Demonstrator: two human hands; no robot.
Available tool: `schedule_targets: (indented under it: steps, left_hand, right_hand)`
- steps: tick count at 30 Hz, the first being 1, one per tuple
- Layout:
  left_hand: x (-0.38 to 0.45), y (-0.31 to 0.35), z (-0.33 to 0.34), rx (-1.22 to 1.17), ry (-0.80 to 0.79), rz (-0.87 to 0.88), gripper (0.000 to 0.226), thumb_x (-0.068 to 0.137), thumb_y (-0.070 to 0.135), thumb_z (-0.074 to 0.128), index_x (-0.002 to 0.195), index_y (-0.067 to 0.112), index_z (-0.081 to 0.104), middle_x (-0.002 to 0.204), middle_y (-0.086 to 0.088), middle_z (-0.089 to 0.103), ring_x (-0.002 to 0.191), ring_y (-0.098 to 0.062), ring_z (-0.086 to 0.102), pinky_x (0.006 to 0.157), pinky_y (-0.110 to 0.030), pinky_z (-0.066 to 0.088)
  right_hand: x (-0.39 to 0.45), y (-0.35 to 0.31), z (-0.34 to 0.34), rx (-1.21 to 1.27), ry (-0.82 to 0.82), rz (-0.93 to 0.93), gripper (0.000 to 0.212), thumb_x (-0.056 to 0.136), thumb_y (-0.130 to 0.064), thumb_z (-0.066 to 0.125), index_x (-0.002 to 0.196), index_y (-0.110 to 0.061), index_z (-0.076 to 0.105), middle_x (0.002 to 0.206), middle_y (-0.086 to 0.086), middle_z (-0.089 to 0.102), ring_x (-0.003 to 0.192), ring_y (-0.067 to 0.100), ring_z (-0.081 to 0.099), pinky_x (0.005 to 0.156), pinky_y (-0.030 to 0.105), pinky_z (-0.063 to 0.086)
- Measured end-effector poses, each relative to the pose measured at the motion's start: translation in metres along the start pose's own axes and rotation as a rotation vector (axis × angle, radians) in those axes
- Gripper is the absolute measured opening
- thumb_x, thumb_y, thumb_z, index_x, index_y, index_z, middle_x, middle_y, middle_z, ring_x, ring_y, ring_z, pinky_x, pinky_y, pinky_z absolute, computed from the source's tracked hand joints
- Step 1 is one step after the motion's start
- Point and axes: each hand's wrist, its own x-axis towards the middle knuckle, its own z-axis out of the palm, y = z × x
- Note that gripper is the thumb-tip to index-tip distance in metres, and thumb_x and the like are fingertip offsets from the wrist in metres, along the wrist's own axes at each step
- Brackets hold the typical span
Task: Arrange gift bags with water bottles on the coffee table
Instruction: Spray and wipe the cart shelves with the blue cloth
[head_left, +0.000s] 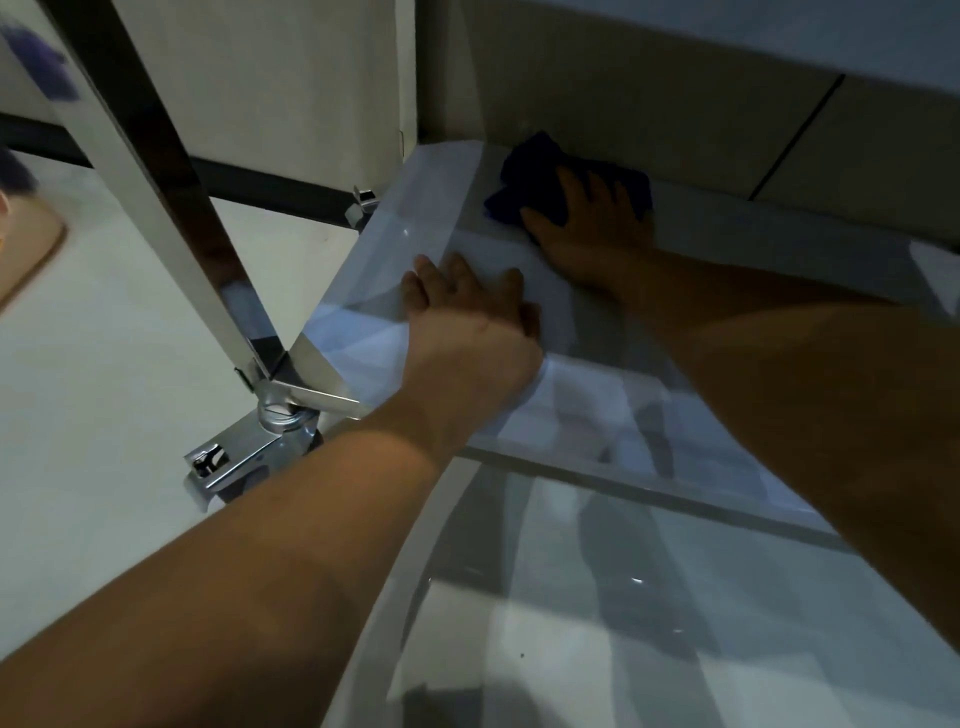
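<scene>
I look down under the coffee table at its lower glass shelf (415, 234). My right hand (587, 228) lies flat on a dark blue cloth (535, 176), pressing it onto the shelf near the back wall, fingers spread. My left hand (467, 306) rests palm down on the shelf's near left part, fingers straight. No gift bags or water bottles are in view.
A chrome table leg (171, 208) slants down to a metal foot bracket (249, 457) at the left. A glass top edge (675, 597) spans the lower frame. Pale floor tiles (104, 364) lie at left; a beige wall panel (675, 104) stands behind the shelf.
</scene>
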Motion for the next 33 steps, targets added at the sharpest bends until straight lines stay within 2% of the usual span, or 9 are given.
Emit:
schedule_targets:
  steps: [4,7,10,15,18,24,29,33]
  left_hand:
    - [-0.001,0.003,-0.003,-0.025,-0.069,-0.023,0.061,0.102,0.060,0.026,0.156,0.033,0.025,0.162,-0.028,0.014,0.149,-0.052,0.007,0.121,-0.059,0.002]
    - [0.001,0.003,-0.003,-0.061,-0.085,-0.027,0.067,0.100,0.067,0.022,0.158,0.033,0.021,0.164,-0.027,0.008,0.150,-0.051,-0.001,0.121,-0.059,-0.004]
    - [0.001,0.003,-0.001,-0.038,-0.100,-0.024,0.069,0.099,0.069,0.022,0.158,0.033,0.022,0.164,-0.028,0.008,0.149,-0.052,0.001,0.122,-0.059,-0.003]
    - [-0.002,0.004,-0.007,-0.012,-0.103,-0.017,0.070,0.099,0.069,0.025,0.158,0.032,0.024,0.163,-0.029,0.012,0.149,-0.053,0.006,0.121,-0.060,0.001]
    - [-0.001,0.004,-0.014,-0.003,-0.185,-0.033,0.070,0.099,0.069,0.023,0.159,0.034,0.018,0.165,-0.024,0.007,0.150,-0.049,0.002,0.122,-0.058,0.000]
    - [-0.007,0.005,-0.014,0.071,-0.131,-0.026,0.057,0.106,0.051,0.023,0.160,0.031,0.020,0.163,-0.029,0.011,0.148,-0.055,0.009,0.121,-0.062,0.007]
    - [0.003,0.016,-0.027,0.042,-0.334,-0.141,0.060,0.103,0.057,0.027,0.158,0.039,0.011,0.167,-0.020,-0.002,0.151,-0.047,-0.003,0.120,-0.064,-0.001]
    - [0.005,0.024,-0.029,0.027,-0.369,-0.183,0.064,0.102,0.056,0.028,0.159,0.037,0.006,0.167,-0.019,-0.006,0.153,-0.041,-0.007,0.116,-0.070,-0.003]
  right_hand:
    - [0.035,0.007,-0.011,0.000,-0.052,0.018,0.093,0.086,-0.087,0.026,0.160,-0.038,0.000,0.170,0.002,0.001,0.155,0.032,0.002,0.123,0.058,0.008]
    - [0.044,0.007,-0.012,0.025,-0.011,0.010,0.101,0.079,-0.091,0.026,0.161,-0.036,0.004,0.169,0.004,0.007,0.154,0.034,0.011,0.122,0.058,0.013]
    - [0.039,0.009,-0.010,0.025,-0.009,-0.008,0.085,0.093,-0.078,0.031,0.161,-0.033,0.004,0.169,0.005,0.007,0.154,0.033,0.012,0.124,0.052,0.012]
    - [0.019,0.015,-0.012,0.034,-0.041,-0.074,0.077,0.099,-0.068,0.032,0.162,-0.031,0.008,0.169,0.004,0.010,0.153,0.033,0.015,0.124,0.050,0.016]
    - [-0.017,0.019,-0.012,0.061,-0.038,-0.099,0.074,0.099,-0.066,0.034,0.161,-0.031,0.013,0.168,0.005,0.016,0.151,0.034,0.021,0.122,0.050,0.021]
    - [-0.142,0.039,-0.001,-0.016,0.010,-0.127,0.065,0.102,-0.062,0.027,0.160,-0.037,0.011,0.167,0.001,0.019,0.152,0.029,0.017,0.122,0.052,0.017]
    - [-0.212,0.044,-0.008,-0.074,0.060,-0.117,0.061,0.102,-0.056,0.026,0.158,-0.034,0.020,0.161,0.005,0.034,0.147,0.033,0.028,0.117,0.057,0.027]
    - [-0.252,0.038,-0.012,-0.096,0.010,-0.075,0.059,0.104,-0.053,0.024,0.159,-0.035,0.011,0.164,0.001,0.026,0.151,0.031,0.019,0.122,0.054,0.016]
